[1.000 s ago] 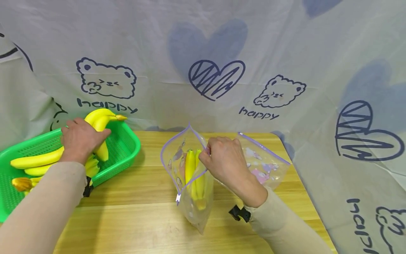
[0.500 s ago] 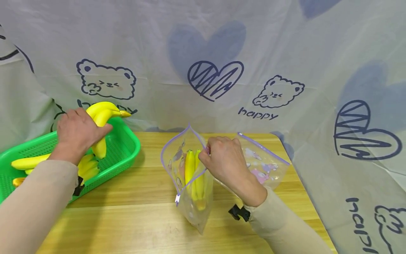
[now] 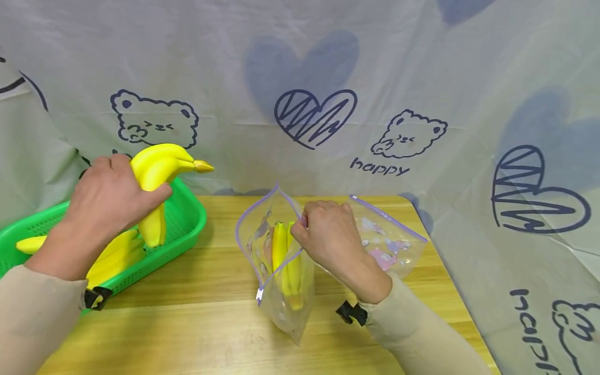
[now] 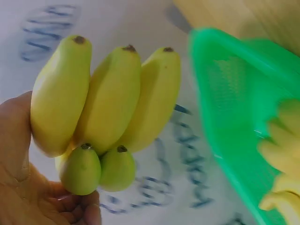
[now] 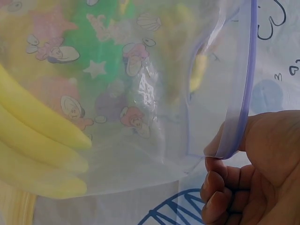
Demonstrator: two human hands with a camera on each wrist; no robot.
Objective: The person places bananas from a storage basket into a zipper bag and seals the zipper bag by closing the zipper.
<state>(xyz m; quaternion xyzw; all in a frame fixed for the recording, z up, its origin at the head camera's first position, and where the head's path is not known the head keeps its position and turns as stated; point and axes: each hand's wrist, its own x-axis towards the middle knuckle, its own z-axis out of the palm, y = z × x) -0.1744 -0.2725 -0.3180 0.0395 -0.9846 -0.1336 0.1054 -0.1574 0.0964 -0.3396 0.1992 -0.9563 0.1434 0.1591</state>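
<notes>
My left hand [image 3: 110, 200] grips a bunch of yellow bananas [image 3: 157, 172], raised over the green basket's right end, stem pointing right. In the left wrist view, several banana tips [image 4: 108, 98] face the camera, with fingers and thumb round the bunch. At the table's middle, my right hand [image 3: 330, 229] pinches the purple-edged rim of a clear zip bag [image 3: 290, 323], whose mouth gapes. Bananas [image 3: 279, 250] stand inside that bag; the right wrist view shows them [image 5: 37, 136] through the printed plastic, and thumb and forefinger on the purple zip edge [image 5: 243, 93].
The green basket [image 3: 199, 221] at the left holds more bananas [image 3: 117, 255]. A second printed zip bag [image 3: 394, 245] lies flat on the wooden table [image 3: 206, 333], right of my right hand. A patterned cloth [image 3: 225, 78] hangs behind.
My left hand has lifted the banana bunch up and slightly right, off the basket's contents. The right hand keeps its pinch on the bag's rim, nearly still.
</notes>
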